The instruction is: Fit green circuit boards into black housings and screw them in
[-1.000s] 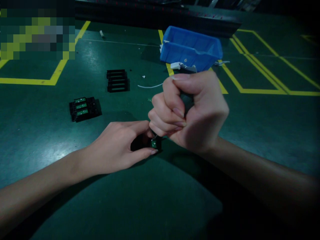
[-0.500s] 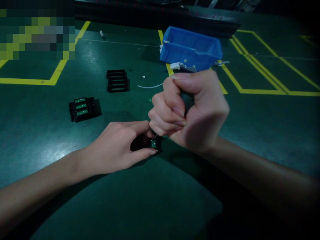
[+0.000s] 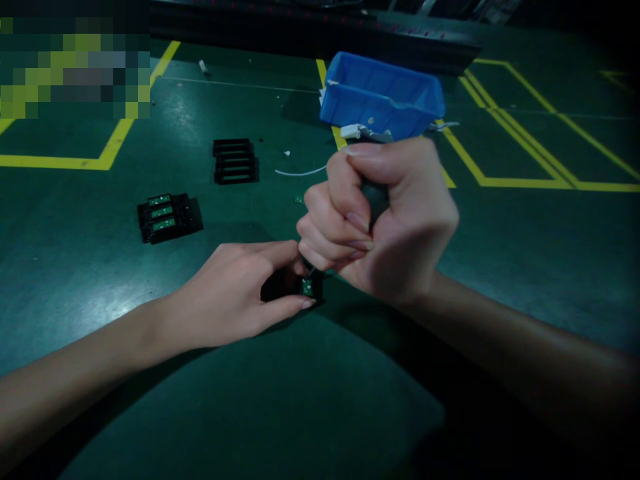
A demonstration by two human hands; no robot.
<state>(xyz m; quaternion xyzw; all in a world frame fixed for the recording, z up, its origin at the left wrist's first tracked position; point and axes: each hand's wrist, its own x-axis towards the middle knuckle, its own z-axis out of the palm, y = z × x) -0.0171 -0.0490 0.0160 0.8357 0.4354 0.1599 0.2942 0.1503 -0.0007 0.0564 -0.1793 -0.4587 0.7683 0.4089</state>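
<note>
My left hand (image 3: 245,287) rests low on the green surface, its thumb and fingers closed around a small green circuit board (image 3: 307,287) in a dark holder. Most of that holder is hidden by the fingers and shadow. Above and to the right, my right hand (image 3: 385,220) makes a fist around the dark handle of what looks like a screwdriver (image 3: 376,195). A thin shaft comes out under the fist and points down at the board; its tip is hard to make out.
A black frame with several green boards (image 3: 161,213) lies at the left, and a slotted black frame (image 3: 234,161) behind it. Behind my right hand stands a blue bin (image 3: 383,93), with white scraps (image 3: 353,131) at its front. A thin white strip (image 3: 300,174) lies nearer.
</note>
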